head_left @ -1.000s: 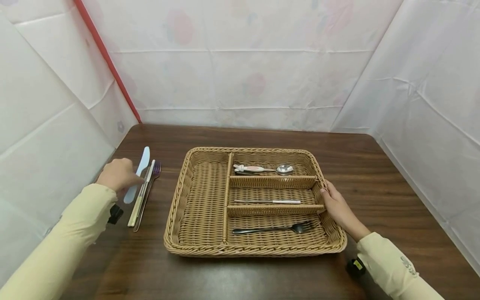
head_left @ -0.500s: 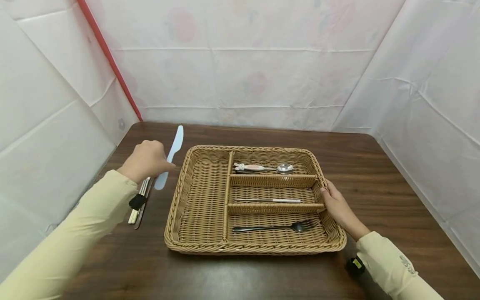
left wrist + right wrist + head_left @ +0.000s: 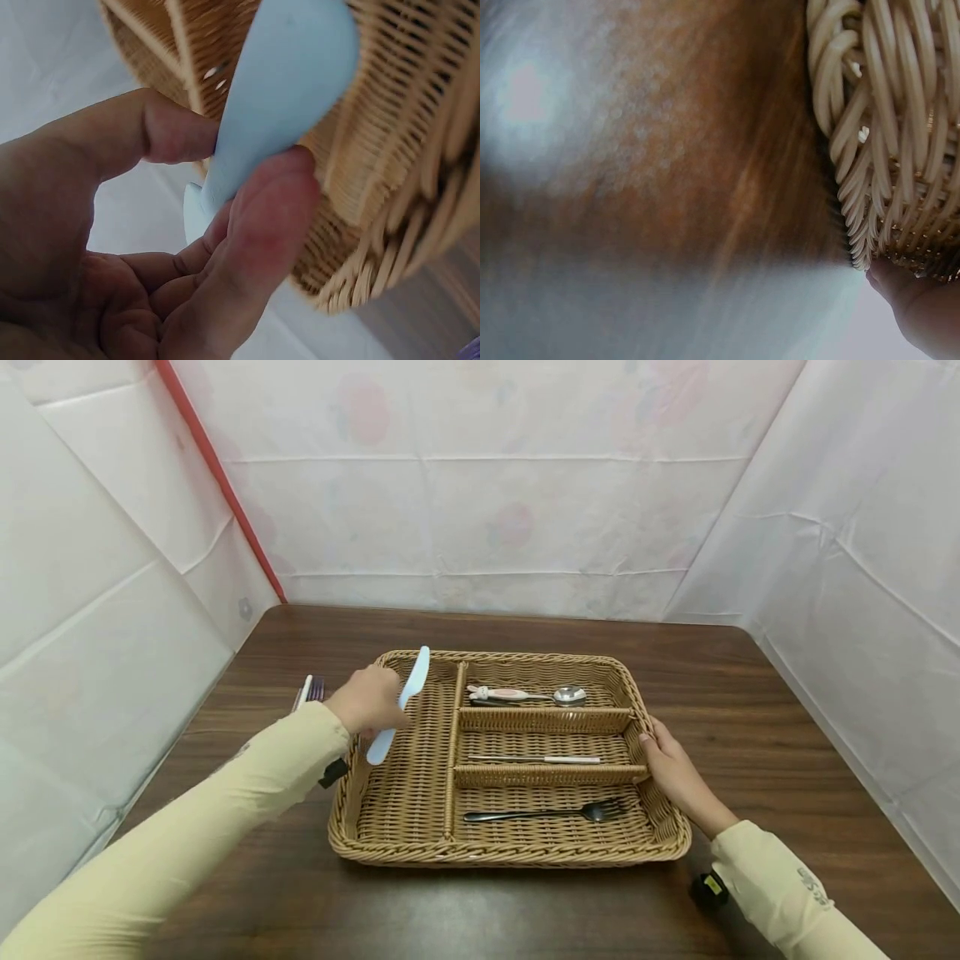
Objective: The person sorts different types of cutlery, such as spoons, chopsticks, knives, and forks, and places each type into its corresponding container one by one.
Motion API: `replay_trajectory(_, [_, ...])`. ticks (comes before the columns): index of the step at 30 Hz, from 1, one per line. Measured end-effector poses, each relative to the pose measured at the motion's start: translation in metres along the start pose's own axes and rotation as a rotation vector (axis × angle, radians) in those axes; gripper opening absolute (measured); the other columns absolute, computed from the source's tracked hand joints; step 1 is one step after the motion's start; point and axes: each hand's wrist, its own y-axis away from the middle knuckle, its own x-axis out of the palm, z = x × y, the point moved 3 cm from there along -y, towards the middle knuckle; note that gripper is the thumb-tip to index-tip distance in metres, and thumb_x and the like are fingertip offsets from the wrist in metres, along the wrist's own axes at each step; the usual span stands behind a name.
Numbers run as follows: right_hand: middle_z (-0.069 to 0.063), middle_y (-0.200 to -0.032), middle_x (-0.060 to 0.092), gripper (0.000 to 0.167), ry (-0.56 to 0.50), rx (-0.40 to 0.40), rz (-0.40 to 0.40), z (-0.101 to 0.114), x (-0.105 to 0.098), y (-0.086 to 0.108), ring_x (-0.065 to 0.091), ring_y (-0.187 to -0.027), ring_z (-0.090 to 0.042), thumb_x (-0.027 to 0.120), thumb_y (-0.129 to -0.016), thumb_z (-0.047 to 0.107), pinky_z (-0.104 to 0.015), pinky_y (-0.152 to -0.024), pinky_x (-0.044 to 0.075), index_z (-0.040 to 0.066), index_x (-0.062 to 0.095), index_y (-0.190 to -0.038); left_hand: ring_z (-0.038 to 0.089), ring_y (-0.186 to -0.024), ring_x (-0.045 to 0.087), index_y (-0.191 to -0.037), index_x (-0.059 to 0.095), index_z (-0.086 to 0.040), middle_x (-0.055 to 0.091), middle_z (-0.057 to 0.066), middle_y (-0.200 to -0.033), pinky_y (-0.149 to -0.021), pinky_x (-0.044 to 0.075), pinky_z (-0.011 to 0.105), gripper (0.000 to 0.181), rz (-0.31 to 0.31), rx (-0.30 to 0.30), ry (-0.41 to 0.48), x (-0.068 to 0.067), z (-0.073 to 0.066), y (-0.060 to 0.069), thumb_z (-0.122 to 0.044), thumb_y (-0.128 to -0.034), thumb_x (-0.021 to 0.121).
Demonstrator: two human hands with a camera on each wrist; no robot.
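We see a pale blue knife (image 3: pixel 414 682) slanting over the left compartment of a tan, four-part wicker basket (image 3: pixel 510 854), which lies between the side edges of the bench (image 3: pixel 480 910).

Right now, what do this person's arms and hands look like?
The left sleeve and right sleeve are pale yellow, the right with dark lettering. Each side shows a black wrist device, the right one bearing a yellow patch. Fingers are bare.

White, creased sheets (image 3: pixel 570 518) hang behind and beside the brown, wood-grained desk (image 3: pixel 757 718); a red strip (image 3: pixel 220 477) marks the left corner.
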Motion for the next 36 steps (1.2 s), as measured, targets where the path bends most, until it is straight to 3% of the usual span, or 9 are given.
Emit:
replay_trajectory(8, [-0.034,-0.148,0.019,0.053,-0.003,0.0,0.005,0.002,0.001,0.0,0.017,-0.137,-0.047,0.026,-0.105,0.018,-0.06,-0.107,0.018,-0.006,0.008,-0.149,0.013,-0.036,0.053,-0.074,0.059,0.002,0.059,0.012,-0.053,-0.037,0.047,0.026,0.011,0.095,0.011,0.006,0.018,-0.002,-0.017,-0.005,-0.0765,0.067])
replay_trajectory(15, [-0.034,-0.148,0.019,0.053,-0.016,-0.005,0.012,0.003,0.0,0.001,0.018,-0.136,-0.047,0.026,-0.105,0.018,-0.06,-0.107,0.018,-0.006,0.008,-0.149,0.017,-0.041,0.058,-0.095,0.057,0.005,0.063,0.018,-0.061,-0.038,0.047,0.026,0.02,0.186,-0.075,0.016,0.03,0.001,-0.032,-0.004,-0.0791,0.066])
replay_trajectory(20, [-0.034,-0.148,0.019,0.052,-0.022,-0.009,0.009,0.003,0.0,0.0,0.018,-0.137,-0.047,0.026,-0.105,0.016,-0.059,-0.107,0.018,-0.006,0.008,-0.149,0.017,-0.04,0.057,-0.123,0.049,0.008,0.063,0.017,-0.06,-0.037,0.047,0.026,0.047,0.237,-0.117,0.002,0.04,0.005,-0.038,-0.004,-0.0806,0.066])
replay_trajectory(22, [-0.034,-0.148,0.019,0.052,-0.024,-0.012,0.008,0.003,0.0,0.0,0.017,-0.137,-0.046,0.026,-0.105,0.015,-0.059,-0.107,0.018,-0.007,0.008,-0.148,0.017,-0.04,0.057,-0.123,0.049,0.008,0.063,0.017,-0.06,-0.038,0.047,0.026,0.047,0.249,-0.127,-0.001,0.042,0.005,-0.04,-0.003,-0.0804,0.066])
replay_trajectory(28, [-0.035,-0.148,0.018,0.052,-0.027,-0.017,0.007,0.003,-0.001,0.0,0.016,-0.137,-0.047,0.026,-0.105,0.015,-0.059,-0.108,0.017,-0.007,0.008,-0.148,0.018,-0.042,0.058,-0.09,0.057,0.003,0.063,0.018,-0.061,-0.039,0.047,0.026,0.014,0.249,-0.124,-0.055,0.045,0.001,-0.042,-0.001,-0.0786,0.065])
replay_trajectory(33, [-0.034,-0.148,0.019,0.052,-0.029,-0.012,0.007,0.001,0.0,-0.001,0.018,-0.137,-0.047,0.026,-0.105,0.016,-0.059,-0.107,0.018,-0.006,0.009,-0.149,0.018,-0.044,0.06,-0.086,0.056,0.002,0.065,0.019,-0.064,-0.038,0.045,0.023,0.01,0.266,-0.127,-0.111,0.048,0.0,-0.043,-0.001,-0.0803,0.064])
replay_trajectory(36, [-0.034,-0.148,0.019,0.052,-0.023,-0.011,0.004,0.0,0.001,-0.002,0.018,-0.137,-0.047,0.026,-0.105,0.016,-0.059,-0.107,0.018,-0.006,0.009,-0.149,0.02,-0.05,0.064,-0.091,0.058,0.005,0.066,0.021,-0.069,-0.039,0.046,0.022,0.012,0.286,-0.135,-0.122,0.05,-0.001,-0.045,0.0,-0.0813,0.063])
